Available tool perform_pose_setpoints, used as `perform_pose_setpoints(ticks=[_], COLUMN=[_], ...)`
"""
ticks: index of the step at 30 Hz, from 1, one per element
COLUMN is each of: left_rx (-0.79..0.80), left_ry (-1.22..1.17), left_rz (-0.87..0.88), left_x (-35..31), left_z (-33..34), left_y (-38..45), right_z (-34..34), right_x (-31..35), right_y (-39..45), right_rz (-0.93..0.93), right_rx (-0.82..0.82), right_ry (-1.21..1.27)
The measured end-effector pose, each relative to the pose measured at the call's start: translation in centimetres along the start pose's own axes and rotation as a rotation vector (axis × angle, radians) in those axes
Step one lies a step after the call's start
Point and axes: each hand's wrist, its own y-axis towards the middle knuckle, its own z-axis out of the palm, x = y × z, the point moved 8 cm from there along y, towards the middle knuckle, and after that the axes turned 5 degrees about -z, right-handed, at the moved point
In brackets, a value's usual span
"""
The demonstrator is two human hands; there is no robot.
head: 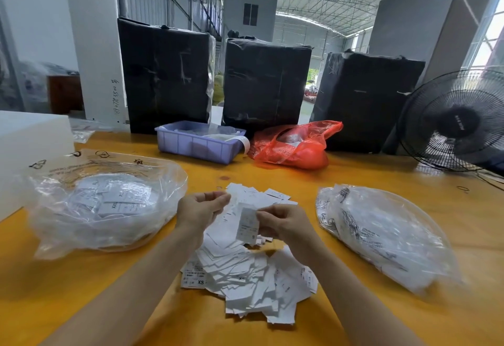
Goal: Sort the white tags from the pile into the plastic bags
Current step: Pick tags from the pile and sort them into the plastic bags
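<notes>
One white tag (pixel 247 226) marked S hangs pinched in my right hand (pixel 283 224), held above the loose pile of tags (pixel 245 272) at the centre of the desk (pixel 272 173). My left hand (pixel 200 209) hovers just beside it with fingers curled together; whether that grip holds anything, I cannot tell.

Risks noted: sizes are mixed in the pile (XS and S both legible), so a misread sends this tag to the wrong bag. The fan (pixel 461 121) at 2 o'clock, if running, could scatter the light tags. The nearest tags at 6 o'clock lie close to the desk's front edge, where a sweeping forearm may push them off.

Clearance: the left plastic bag (pixel 106 203) lies at 9 o'clock, the right plastic bag (pixel 381 233) at 3 o'clock, both near, with bare lanes between.
</notes>
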Motion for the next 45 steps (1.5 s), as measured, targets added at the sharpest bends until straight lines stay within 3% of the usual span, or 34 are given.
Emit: perform_pose_setpoints(ticks=[2,9,16,24,35,45], left_rx=[0.045,0.165,0.227,0.255,0.287,0.297], left_ry=[0.02,0.1,0.174,0.221,0.253,0.248], left_rz=[-0.034,-0.029,-0.039,-0.039,-0.055,-0.064], left_x=[0.3,0.6,1.0,1.3,1.6,1.6], left_z=[0.6,2.1,2.8,3.4,3.8,3.8], left_y=[-0.2,-0.9,-1.3,-1.7,-2.0,-2.0], right_z=[-0.4,-1.0,-2.9,-2.9,-2.2,-1.7], right_x=[-0.4,0.1,1.1,1.4,2.3,2.2], right_y=[-0.4,-0.6,-0.6,-0.5,-0.9,-0.9], right_rz=[0.072,0.1,-0.048,-0.036,-0.136,-0.139], right_rx=[0.001,-0.047,-0.249,-0.259,-0.238,-0.197], right_ry=[0.118,0.164,0.048,0.397,0.046,-0.001])
